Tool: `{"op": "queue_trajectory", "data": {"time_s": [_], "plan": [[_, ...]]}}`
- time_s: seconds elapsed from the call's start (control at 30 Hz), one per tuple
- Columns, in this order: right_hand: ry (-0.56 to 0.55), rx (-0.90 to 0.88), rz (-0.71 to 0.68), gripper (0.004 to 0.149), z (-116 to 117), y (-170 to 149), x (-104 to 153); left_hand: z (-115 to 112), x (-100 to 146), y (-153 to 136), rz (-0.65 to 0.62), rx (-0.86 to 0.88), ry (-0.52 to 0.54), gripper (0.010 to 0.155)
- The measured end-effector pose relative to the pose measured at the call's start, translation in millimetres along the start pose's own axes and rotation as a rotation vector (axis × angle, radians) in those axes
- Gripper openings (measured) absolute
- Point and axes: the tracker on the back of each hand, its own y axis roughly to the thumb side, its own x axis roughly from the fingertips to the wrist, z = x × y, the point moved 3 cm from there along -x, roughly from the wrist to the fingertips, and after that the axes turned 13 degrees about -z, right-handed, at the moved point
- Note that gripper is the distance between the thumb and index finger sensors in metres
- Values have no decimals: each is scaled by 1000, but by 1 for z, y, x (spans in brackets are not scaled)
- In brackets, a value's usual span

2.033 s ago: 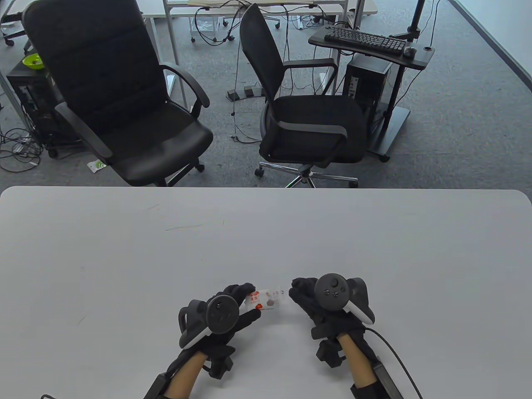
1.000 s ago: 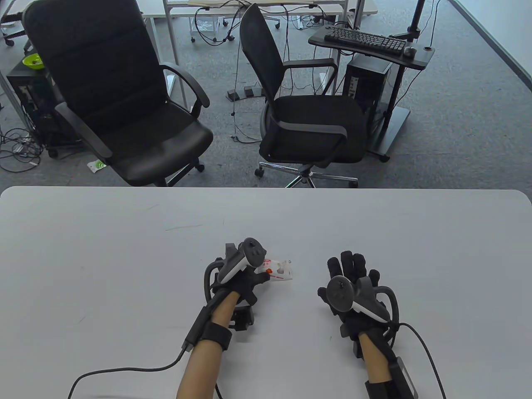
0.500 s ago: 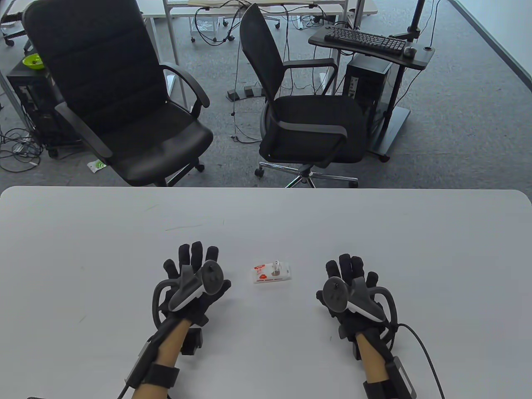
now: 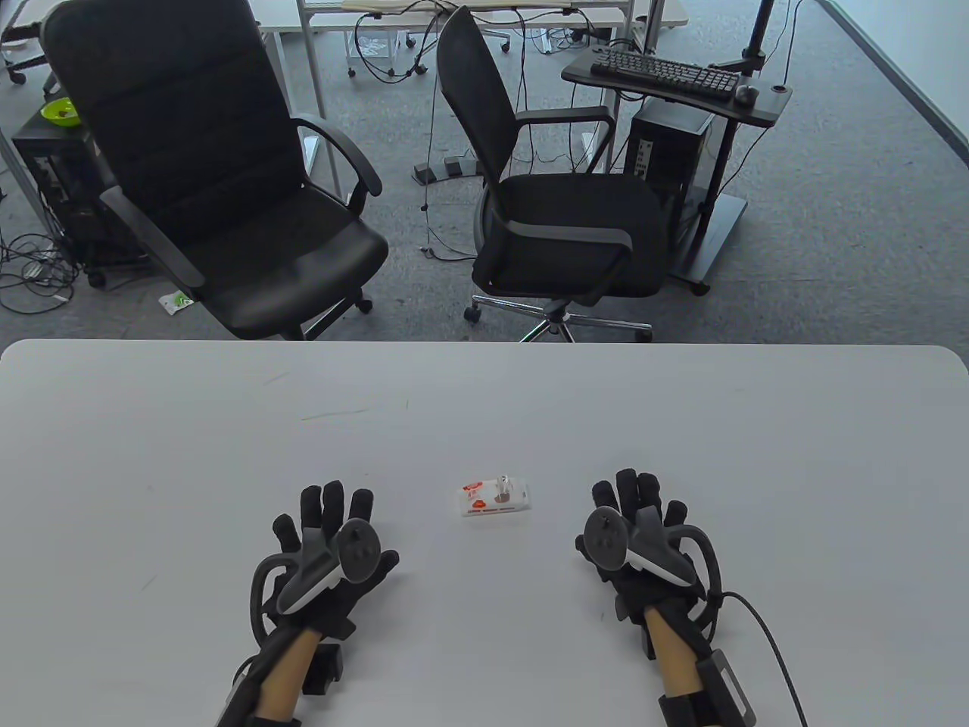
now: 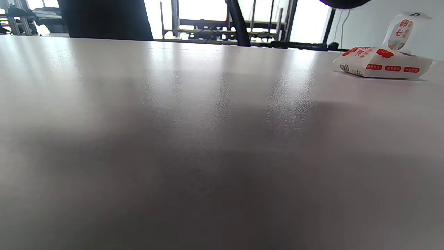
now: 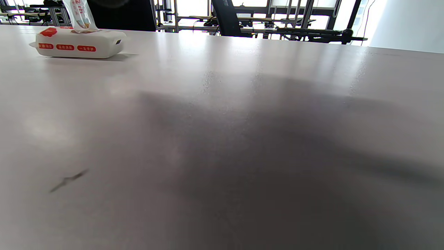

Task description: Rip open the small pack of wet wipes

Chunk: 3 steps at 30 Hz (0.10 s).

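Table [image 4: 151, 454] holds all. Left hand [image 4: 325, 545] and right hand [image 4: 640, 530] lie flat, fingers spread, empty. Wipes pack [image 4: 495, 498] lies between them, slightly farther out, long axis left-right, flap [image 5: 400, 33] standing up. Left hand looks marginally farther away.

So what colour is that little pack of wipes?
The pack is white with red labels, clearest in the right wrist view.
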Motion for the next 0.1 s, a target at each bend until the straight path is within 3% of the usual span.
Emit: {"op": "queue_trajectory", "data": {"time_s": [0.1], "plan": [[2, -4, -1, 74, 0, 0, 0, 0, 0, 0, -1, 9, 6, 85]]}}
